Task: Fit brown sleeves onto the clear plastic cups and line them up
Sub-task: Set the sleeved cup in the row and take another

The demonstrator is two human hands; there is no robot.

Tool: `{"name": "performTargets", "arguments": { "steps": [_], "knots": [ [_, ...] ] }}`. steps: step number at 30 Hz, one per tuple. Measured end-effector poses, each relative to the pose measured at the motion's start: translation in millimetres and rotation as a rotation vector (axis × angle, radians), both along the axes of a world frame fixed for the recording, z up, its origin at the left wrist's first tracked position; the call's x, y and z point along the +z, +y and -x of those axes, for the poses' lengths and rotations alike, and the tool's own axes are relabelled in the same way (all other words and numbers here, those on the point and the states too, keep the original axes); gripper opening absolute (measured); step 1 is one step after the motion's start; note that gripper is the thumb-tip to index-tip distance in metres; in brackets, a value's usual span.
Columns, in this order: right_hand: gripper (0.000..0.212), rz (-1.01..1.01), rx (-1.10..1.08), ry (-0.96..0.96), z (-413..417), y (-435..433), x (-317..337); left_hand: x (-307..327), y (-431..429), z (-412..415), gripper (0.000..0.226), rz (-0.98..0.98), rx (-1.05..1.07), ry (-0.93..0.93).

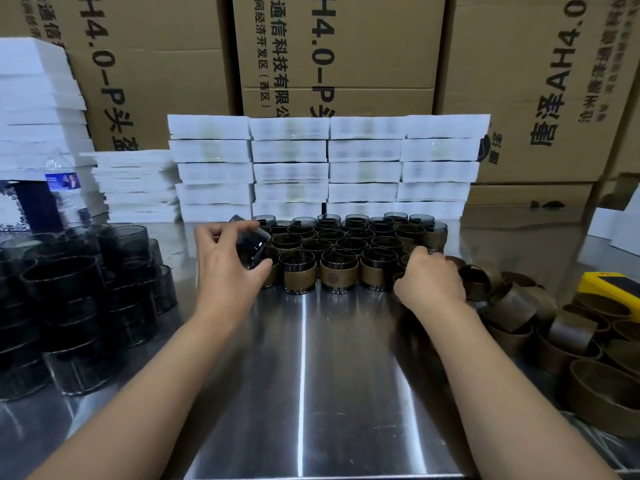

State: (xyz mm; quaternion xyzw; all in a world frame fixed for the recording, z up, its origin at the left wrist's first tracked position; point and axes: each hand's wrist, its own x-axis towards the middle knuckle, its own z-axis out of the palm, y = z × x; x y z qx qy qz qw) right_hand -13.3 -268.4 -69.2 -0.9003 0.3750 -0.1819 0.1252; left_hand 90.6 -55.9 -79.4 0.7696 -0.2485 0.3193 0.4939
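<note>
Here, unsleeved cup in left hand.

The person's left forearm and right forearm are both bare, stretched forward and well apart. The left hand is lifted with its back upward, thumb and fingers curled round a clear cup, which it holds tilted. The right hand sits lower, wrist dipped and knuckles up. Its fingers curl down and away, and whatever they close on is hidden.
</note>
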Motion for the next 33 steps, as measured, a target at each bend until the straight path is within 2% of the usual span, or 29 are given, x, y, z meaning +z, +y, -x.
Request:
{"name": "performTargets", "arguments": {
  "steps": [4, 9, 13, 17, 22, 26, 29, 33],
  "knots": [
    [0.037, -0.024, 0.042, -0.084, 1.0, 0.3, 0.9, -2.8, -0.6, -4.5, 0.046, 0.14, -0.087, 0.162],
    [0.045, -0.009, 0.039, -0.227, -0.7, 2.0, 1.9, -6.3, -1.6, -15.1, 0.04, 0.482, -0.273, 0.539],
    [0.045, -0.01, 0.017, -0.243, -3.3, -0.2, -0.1, -6.9, 0.2, -17.6, 0.03, 0.707, -0.428, 0.711],
    [0.044, 0.022, 0.017, -0.264, -2.7, -0.2, -1.6, -3.6, 1.0, -16.4, 0.023, 0.853, -0.582, 0.842],
    [0.03, 0.109, -0.018, -0.297, -0.3, -0.9, -1.1, -3.2, 1.7, -11.6, 0.007, 0.839, -0.672, 0.922],
    [0.009, -0.104, 0.06, -0.33, -1.6, 0.3, 0.1, -5.7, 1.2, -13.6, 0.007, 0.811, -0.672, 0.936],
    [0.014, -0.231, 0.114, -0.413, -1.7, 0.4, 1.2, -8.3, -1.2, -12.7, 0.009, 0.778, -0.699, 0.957],
    [0.002, -0.272, 0.153, -0.518, -3.6, 2.1, 3.7, -12.9, -4.9, -11.3, 0.015, 0.752, -0.725, 0.994]
  ]
}}
